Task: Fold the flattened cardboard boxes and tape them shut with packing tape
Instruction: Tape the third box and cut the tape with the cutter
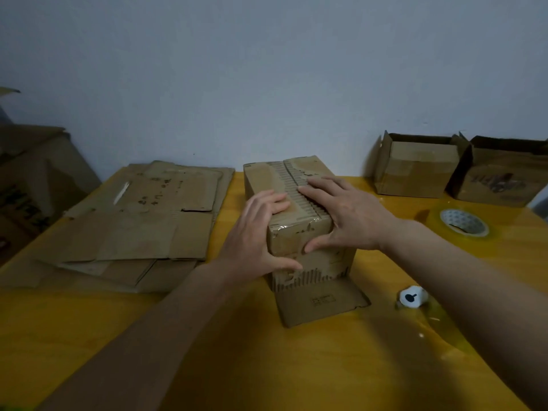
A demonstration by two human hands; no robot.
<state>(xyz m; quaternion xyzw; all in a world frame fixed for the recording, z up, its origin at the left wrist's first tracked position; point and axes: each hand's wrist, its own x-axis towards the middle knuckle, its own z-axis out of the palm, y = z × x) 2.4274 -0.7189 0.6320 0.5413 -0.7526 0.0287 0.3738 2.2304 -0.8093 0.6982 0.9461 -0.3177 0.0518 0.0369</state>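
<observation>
The box (296, 221) stands mid-surface, its top flaps pressed flat under the left hand (258, 232) and right hand (347, 215), fingers spread, thumbs on the near face. If either is lifted toward the tape roll (464, 222), the flaps may spring open.

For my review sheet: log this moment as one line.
step: pressing top flaps | left hand: on box | right hand: on box | tape roll: on table, untouched
</observation>
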